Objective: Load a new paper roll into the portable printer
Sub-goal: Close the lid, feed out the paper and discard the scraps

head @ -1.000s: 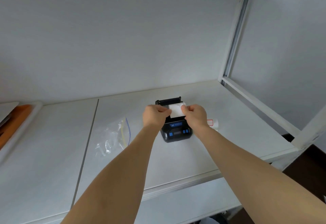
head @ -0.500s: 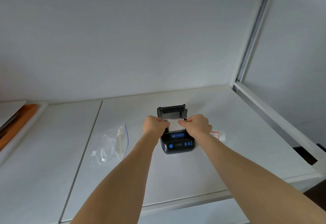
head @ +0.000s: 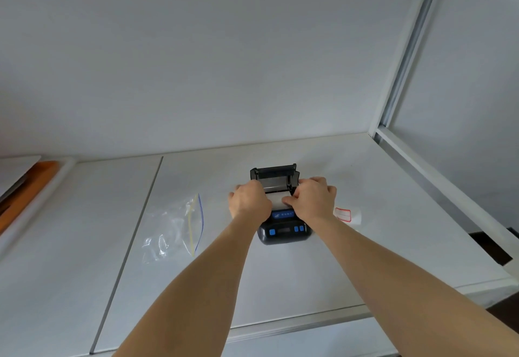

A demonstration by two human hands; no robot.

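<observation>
A small black portable printer (head: 285, 230) with blue buttons sits on the white table, its lid (head: 273, 174) standing open at the back. A white paper roll (head: 276, 200) lies in the open compartment. My left hand (head: 248, 200) grips the roll's left end and my right hand (head: 313, 199) pinches its right end, fingers curled. Most of the roll is hidden by my hands.
A clear zip bag (head: 174, 227) with a blue edge lies left of the printer. A white label with a red border (head: 346, 214) lies to the right. An orange tray (head: 25, 188) sits at the far left. The table edge (head: 309, 320) runs near me.
The paper roll has gone down from above the printer into the open compartment, with both hands following it. The camera view has shifted slightly.
</observation>
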